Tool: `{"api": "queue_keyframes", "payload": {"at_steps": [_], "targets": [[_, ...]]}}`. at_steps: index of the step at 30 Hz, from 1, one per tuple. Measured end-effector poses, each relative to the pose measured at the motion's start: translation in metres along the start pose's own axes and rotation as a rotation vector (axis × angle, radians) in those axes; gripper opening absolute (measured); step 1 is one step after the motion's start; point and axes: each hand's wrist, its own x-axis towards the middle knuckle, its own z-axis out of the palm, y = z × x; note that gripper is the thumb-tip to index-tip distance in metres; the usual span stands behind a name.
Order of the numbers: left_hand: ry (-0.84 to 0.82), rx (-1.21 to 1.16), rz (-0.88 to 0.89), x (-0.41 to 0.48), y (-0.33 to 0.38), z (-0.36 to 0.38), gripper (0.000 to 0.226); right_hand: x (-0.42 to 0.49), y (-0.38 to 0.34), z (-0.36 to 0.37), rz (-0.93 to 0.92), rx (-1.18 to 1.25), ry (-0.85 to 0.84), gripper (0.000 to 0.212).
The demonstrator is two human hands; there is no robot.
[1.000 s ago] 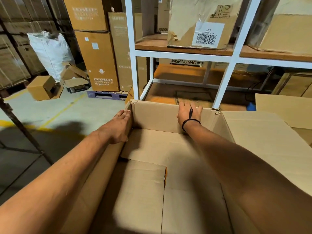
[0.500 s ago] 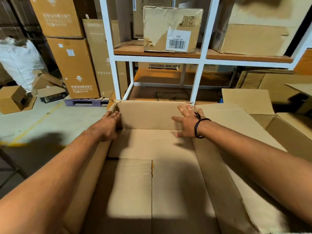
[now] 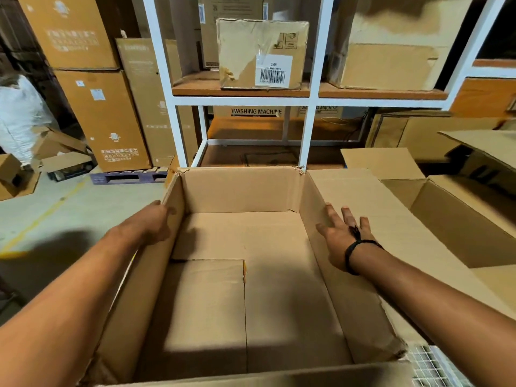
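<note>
Both hands [image 3: 155,224] [image 3: 342,243] on open box [image 3: 240,191]

The right hand [image 3: 342,243] is wearing a thin black cord wristband [image 3: 348,258] at the wrist, its knotted loose ends trailing onto the back of the hand; the left forearm [image 3: 69,289] and right forearm [image 3: 432,297] are showing uncovered throughout.
</note>
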Motion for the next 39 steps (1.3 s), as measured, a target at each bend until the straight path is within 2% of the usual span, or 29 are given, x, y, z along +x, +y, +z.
{"api": "queue_keyframes", "payload": {"at_steps": [6, 17, 19, 22, 25, 28, 31, 39], "targets": [[0.097, -0.113, 0.029, 0.016, 0.008, -0.003, 0.062, 0.024, 0.003, -0.003, 0.025, 0.008, 0.007, 0.065], [0.286, -0.149, 0.114, 0.011, 0.019, -0.003, 0.061, 0.037, 0.016, -0.006, 0.041, 0.103, 0.03, 0.072], [0.236, -0.143, 0.134, 0.002, 0.017, -0.003, 0.062, 0.035, 0.016, -0.009, 0.038, 0.15, 0.04, 0.072], [0.103, -0.061, 0.118, -0.014, 0.012, -0.001, 0.082, 0.019, 0.016, -0.013, 0.039, 0.211, 0.045, 0.069], [0.01, 0.042, 0.062, -0.03, 0.007, 0.004, 0.096, -0.013, 0.02, -0.005, 0.01, 0.12, 0.043, 0.069], [-0.044, -0.027, 0.072, -0.036, 0.007, 0.012, 0.09, -0.032, 0.024, 0.003, 0.045, 0.096, -0.005, 0.07], [-0.021, -0.124, 0.116, -0.038, 0.014, 0.012, 0.079, -0.034, 0.026, 0.006, 0.083, 0.121, -0.013, 0.072], [0.053, -0.161, 0.139, -0.039, 0.012, 0.012, 0.065, -0.029, 0.028, 0.01, 0.093, 0.164, 0.02, 0.071]]}}
